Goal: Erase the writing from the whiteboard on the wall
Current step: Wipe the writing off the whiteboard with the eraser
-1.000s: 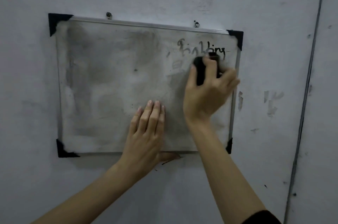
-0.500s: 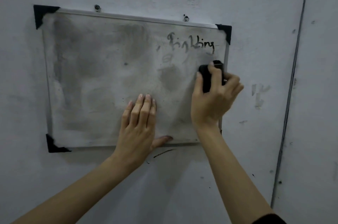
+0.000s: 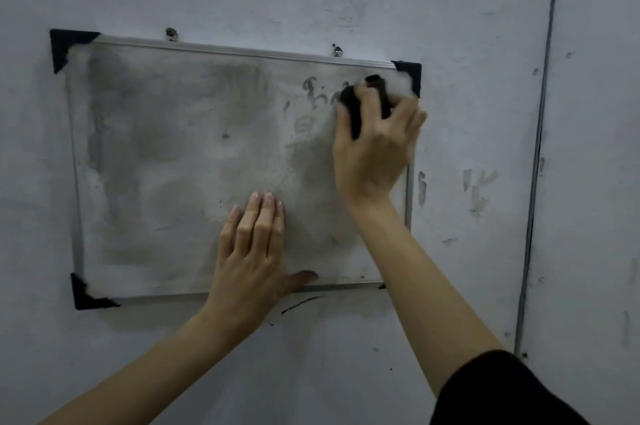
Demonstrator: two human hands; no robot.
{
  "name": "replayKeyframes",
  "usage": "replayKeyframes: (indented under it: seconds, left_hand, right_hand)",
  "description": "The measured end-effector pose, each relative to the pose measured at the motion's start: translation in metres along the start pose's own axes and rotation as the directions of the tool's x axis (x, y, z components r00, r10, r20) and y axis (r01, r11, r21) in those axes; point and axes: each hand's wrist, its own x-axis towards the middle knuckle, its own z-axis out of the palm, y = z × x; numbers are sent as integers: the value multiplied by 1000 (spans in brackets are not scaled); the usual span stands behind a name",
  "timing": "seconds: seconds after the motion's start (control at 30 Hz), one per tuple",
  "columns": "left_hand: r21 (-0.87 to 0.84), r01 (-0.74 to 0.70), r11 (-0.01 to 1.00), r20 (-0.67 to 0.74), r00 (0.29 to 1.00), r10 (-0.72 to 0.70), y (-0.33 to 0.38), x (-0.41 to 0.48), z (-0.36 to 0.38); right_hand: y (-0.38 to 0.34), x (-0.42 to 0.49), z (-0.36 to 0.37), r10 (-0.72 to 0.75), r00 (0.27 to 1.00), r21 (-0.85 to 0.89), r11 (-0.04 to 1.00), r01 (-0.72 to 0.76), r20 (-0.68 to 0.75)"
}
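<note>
A smudged whiteboard (image 3: 166, 182) with a metal frame and black corner caps hangs on the grey wall. Dark writing (image 3: 317, 93) remains near its top right; only the left letters show, the rest is covered. My right hand (image 3: 375, 144) is shut on a black eraser (image 3: 362, 102) and presses it on the right part of the writing, close to the top right corner. My left hand (image 3: 252, 251) lies flat on the board's lower middle, fingers together and pointing up, thumb along the bottom frame.
Two screws (image 3: 170, 33) hold the board's top edge. A thin vertical cable or seam (image 3: 536, 147) runs down the wall to the right. Faint marks (image 3: 479, 187) and a black stroke (image 3: 301, 303) stain the wall around the board.
My right hand has moved the eraser up from below the writing onto its right half, hiding those letters. My left hand has stayed flat on the board.
</note>
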Motion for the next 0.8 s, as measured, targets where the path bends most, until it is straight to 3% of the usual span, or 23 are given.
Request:
replayKeyframes:
  seconds: [0.17,0.23,0.3,0.4,0.5,0.63,0.7,0.8]
  left_hand:
    - [-16,1,1000,2,1000,-1,-2,-1,-2]
    - [-11,2,1000,0,1000,-2,-2,-2,-2]
    - [-6,0,1000,0,1000,0,-1,-2,-1]
    - [2,2,1000,2,1000,-2,0,-3,3]
    - [-23,7,1000,-5,1000,-7,0,-2,5]
    - [-35,2,999,-3,1000,-2,-1,-2,2]
    - [-26,1,1000,4,1000,-1,-1,-2,0]
    - [-22,8,1000,22,1000,-7,-1,-2,-2]
  right_hand:
    - [15,-26,-10,-290,953,-8,956,292,88]
    - [27,-11,-8,-202,979,-55,978,203,28]
    - [27,8,-2,-23,999,-71,997,19,-48]
    - [-1,16,7,167,984,-34,985,-170,-59]
    - [-32,-7,14,-12,999,12,1000,11,44]
    - [-27,-24,7,-276,953,63,961,270,129]
    - [-6,-15,4,-278,955,14,960,278,100]
    - [9,-1,4,-110,994,-46,993,111,17]
